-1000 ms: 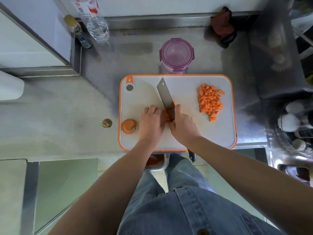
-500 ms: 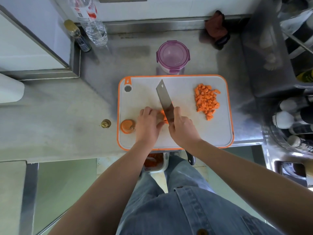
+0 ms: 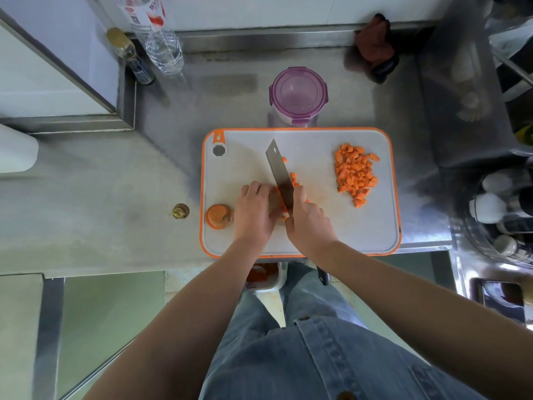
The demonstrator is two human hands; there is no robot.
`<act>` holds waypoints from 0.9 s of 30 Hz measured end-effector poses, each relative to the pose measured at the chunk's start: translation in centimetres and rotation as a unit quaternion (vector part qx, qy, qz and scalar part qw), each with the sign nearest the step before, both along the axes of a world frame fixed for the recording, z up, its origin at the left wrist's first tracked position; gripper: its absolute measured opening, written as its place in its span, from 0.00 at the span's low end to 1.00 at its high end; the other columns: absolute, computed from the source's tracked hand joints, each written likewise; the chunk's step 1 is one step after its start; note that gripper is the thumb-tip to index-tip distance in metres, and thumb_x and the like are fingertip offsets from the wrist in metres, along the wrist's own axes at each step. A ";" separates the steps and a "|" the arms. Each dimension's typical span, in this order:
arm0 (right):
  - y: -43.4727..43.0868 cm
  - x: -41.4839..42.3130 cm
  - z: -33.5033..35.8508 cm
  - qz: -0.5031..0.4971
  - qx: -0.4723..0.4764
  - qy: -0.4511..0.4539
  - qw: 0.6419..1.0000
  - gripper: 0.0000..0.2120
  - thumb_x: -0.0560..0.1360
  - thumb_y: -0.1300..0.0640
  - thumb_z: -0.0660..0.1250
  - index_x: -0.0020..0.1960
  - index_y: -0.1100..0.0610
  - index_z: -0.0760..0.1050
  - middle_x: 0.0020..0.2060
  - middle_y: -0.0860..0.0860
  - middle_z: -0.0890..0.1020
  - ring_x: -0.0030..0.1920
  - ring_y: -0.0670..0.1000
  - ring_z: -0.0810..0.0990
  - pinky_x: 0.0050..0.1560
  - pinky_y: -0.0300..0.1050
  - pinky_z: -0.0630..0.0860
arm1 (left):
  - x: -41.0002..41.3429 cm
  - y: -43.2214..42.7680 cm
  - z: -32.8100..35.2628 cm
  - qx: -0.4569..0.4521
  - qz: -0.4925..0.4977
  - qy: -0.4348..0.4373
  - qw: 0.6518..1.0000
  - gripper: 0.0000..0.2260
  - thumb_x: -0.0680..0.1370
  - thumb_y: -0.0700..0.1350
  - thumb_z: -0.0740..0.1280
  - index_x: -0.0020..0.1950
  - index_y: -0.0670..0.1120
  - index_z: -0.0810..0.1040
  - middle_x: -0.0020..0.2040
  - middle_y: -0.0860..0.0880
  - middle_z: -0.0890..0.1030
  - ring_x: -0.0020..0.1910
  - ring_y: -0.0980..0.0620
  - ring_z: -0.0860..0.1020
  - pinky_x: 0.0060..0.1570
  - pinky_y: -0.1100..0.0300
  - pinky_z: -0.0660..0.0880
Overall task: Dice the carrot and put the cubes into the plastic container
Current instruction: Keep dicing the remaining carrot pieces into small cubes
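A white cutting board (image 3: 331,232) with an orange rim lies on the steel counter. My right hand (image 3: 308,223) grips a cleaver (image 3: 281,176), its blade angled across the board's middle. Pressed against the blade's left side, my left hand (image 3: 255,210) holds down carrot strips, mostly hidden under the fingers. A few fresh cubes (image 3: 294,179) lie just right of the blade. A pile of diced carrot (image 3: 356,174) sits at the board's right. The carrot's stem end (image 3: 218,215) rests at the left edge. The plastic container (image 3: 298,93), purple-rimmed, stands behind the board.
A water bottle (image 3: 161,39) and a small dark bottle (image 3: 132,57) stand at the back left. A dark red cloth (image 3: 375,47) lies at the back right. Jars (image 3: 490,203) crowd the right side. A bin with carrot scraps (image 3: 262,277) sits below the counter edge.
The cleaver has shifted slightly left along the carrot strips, leaving a few new cubes to its right. My left hand has drawn back a little with it.
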State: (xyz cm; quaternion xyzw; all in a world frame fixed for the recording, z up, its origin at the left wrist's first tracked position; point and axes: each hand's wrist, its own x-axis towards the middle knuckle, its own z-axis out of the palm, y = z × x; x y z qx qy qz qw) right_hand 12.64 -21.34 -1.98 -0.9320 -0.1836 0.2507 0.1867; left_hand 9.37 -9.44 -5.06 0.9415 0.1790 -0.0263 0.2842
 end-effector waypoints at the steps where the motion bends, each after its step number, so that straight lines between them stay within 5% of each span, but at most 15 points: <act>1: 0.0 0.1 0.0 0.000 -0.003 0.001 1.000 0.24 0.78 0.62 0.58 0.71 0.61 0.54 0.41 0.56 0.71 0.45 0.62 0.76 0.40 0.50 0.68 | 0.0 0.0 -0.1 -0.002 0.001 -0.001 1.000 0.16 0.72 0.45 0.74 0.58 0.45 0.77 0.53 0.46 0.76 0.53 0.45 0.72 0.50 0.52 0.73; 9: 0.6 0.6 -0.5 0.011 -0.001 -0.009 1.000 0.21 0.78 0.63 0.57 0.69 0.61 0.56 0.46 0.60 0.78 0.45 0.62 0.78 0.39 0.50 0.69 | 0.3 0.3 -0.2 0.001 -0.007 0.011 1.000 0.13 0.72 0.43 0.73 0.55 0.44 0.78 0.52 0.46 0.76 0.53 0.45 0.72 0.51 0.53 0.72; 18: -1.1 2.2 -0.3 -0.052 0.081 0.015 0.995 0.09 0.77 0.64 0.56 0.55 0.60 0.60 0.33 0.56 0.74 0.34 0.60 0.75 0.29 0.49 0.67 | -0.1 0.6 0.6 0.010 -0.035 0.016 0.999 0.12 0.74 0.43 0.71 0.58 0.45 0.79 0.54 0.47 0.75 0.56 0.47 0.72 0.56 0.54 0.73; 21: -1.4 3.2 0.3 -0.109 0.126 0.044 0.985 0.08 0.77 0.63 0.54 0.53 0.55 0.58 0.36 0.59 0.77 0.32 0.59 0.76 0.27 0.56 0.75 | -0.5 0.9 1.2 0.011 -0.028 0.002 1.000 0.11 0.76 0.42 0.69 0.58 0.44 0.78 0.55 0.46 0.76 0.56 0.46 0.72 0.55 0.54 0.73; 27: -0.4 1.0 1.0 -0.007 0.142 0.094 0.985 0.17 0.78 0.64 0.54 0.67 0.59 0.57 0.38 0.55 0.77 0.31 0.51 0.75 0.29 0.49 0.75 | -1.9 1.1 1.7 0.057 0.033 -0.005 0.998 0.06 0.76 0.38 0.65 0.50 0.43 0.79 0.49 0.45 0.77 0.51 0.45 0.74 0.46 0.53 0.71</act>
